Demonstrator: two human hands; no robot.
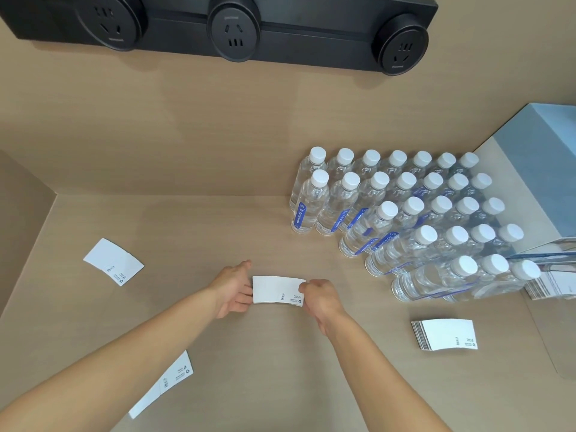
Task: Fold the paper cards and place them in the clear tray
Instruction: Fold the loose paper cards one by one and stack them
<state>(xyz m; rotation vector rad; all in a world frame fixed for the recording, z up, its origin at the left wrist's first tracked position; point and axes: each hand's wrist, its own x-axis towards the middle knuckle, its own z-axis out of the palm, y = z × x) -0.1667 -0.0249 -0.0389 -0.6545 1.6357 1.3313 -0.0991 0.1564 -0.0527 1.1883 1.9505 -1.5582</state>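
A white paper card (274, 289) with small print lies at the middle of the tan table, held at both ends. My left hand (233, 291) grips its left edge and my right hand (318, 299) pinches its right edge. A stack of white cards (444, 334) rests at the right. One loose card (113, 260) lies at the far left, another (162, 383) sits partly under my left forearm. The clear tray (558, 260) stands at the right edge, behind the bottles, with cards (551, 286) stacked in it.
Several rows of water bottles (405, 219) with white caps fill the right side of the table. A pale blue box (536, 169) stands behind them. A black socket strip (233, 29) runs along the back wall. A side wall rises at the left.
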